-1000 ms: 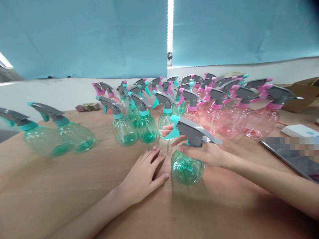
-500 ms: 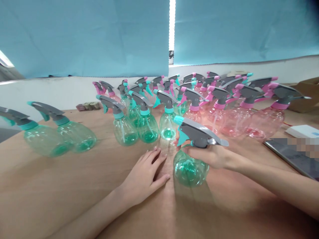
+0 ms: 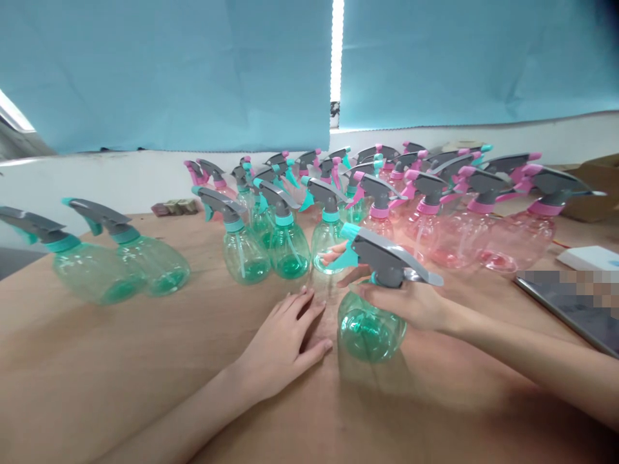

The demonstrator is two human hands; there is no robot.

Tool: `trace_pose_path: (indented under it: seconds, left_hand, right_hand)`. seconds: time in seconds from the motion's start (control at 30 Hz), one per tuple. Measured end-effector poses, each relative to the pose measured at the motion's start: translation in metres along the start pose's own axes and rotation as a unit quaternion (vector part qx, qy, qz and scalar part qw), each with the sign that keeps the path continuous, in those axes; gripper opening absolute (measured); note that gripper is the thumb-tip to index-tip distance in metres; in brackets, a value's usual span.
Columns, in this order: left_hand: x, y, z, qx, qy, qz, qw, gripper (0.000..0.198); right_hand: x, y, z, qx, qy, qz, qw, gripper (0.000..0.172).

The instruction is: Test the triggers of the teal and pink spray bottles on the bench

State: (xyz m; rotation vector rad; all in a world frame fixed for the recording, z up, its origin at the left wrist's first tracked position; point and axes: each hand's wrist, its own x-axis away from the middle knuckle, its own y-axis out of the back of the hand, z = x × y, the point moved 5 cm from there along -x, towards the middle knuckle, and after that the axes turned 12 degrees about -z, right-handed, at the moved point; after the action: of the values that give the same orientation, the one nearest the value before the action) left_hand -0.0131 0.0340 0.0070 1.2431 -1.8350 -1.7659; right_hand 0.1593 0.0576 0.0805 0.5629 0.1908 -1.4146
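A green spray bottle (image 3: 371,328) with a grey and turquoise trigger head stands upright in front of me. My right hand (image 3: 411,303) is round its neck from the right, thumb on the near side. Two of that hand's fingers reach out past the turquoise trigger; the others are partly hidden behind the bottle. Flat on the table, my left hand (image 3: 280,338) lies just left of this bottle with its fingers apart, holding nothing. Beyond the hands stand other green spray bottles, the nearest being a clear green one (image 3: 331,240).
Several pink spray bottles (image 3: 454,238) crowd the back right of the wooden table (image 3: 159,361). Two green bottles (image 3: 149,264) stand at the left. A dark tablet-like device (image 3: 556,309) and a white box (image 3: 590,258) lie right, near a cardboard box (image 3: 594,190).
The fingers of my right hand have loosened from the trigger and now stretch forward. My left hand and the bottle stay in place; the view has shifted slightly.
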Motion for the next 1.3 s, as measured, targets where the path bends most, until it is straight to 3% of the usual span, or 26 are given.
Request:
trace_pose_path:
  seconds: [0.13, 0.33, 0.57, 0.9, 1.03, 1.3]
  left_hand:
    - [0.0, -0.001, 0.001, -0.001, 0.002, 0.001, 1.0, 0.052]
    - [0.0, 0.0, 0.001, -0.001, 0.001, 0.0, 1.0, 0.052]
    - [0.001, -0.002, -0.001, 0.004, 0.009, 0.003, 1.0, 0.054]
    - [0.012, 0.01, -0.002, 0.042, 0.016, -0.006, 0.999, 0.052]
    - [0.029, 0.018, 0.0, 0.057, 0.027, -0.005, 0.998, 0.053]
    - [0.075, 0.04, 0.016, 0.067, 0.096, -0.013, 0.993, 0.06]
  right_hand:
    - [0.001, -0.002, 0.001, -0.015, 0.003, 0.008, 1.0, 0.024]
    - [0.001, -0.002, -0.002, -0.032, -0.018, 0.012, 0.999, 0.017]
    - [0.001, -0.006, -0.005, -0.04, -0.016, 0.018, 0.999, 0.035]
    - [-0.005, -0.02, -0.005, -0.009, 0.03, 0.0, 1.0, 0.024]
    - [-0.008, -0.035, -0.007, 0.003, -0.003, -0.011, 1.0, 0.012]
    - [-0.008, -0.089, 0.009, -0.037, -0.057, 0.024, 0.997, 0.012]
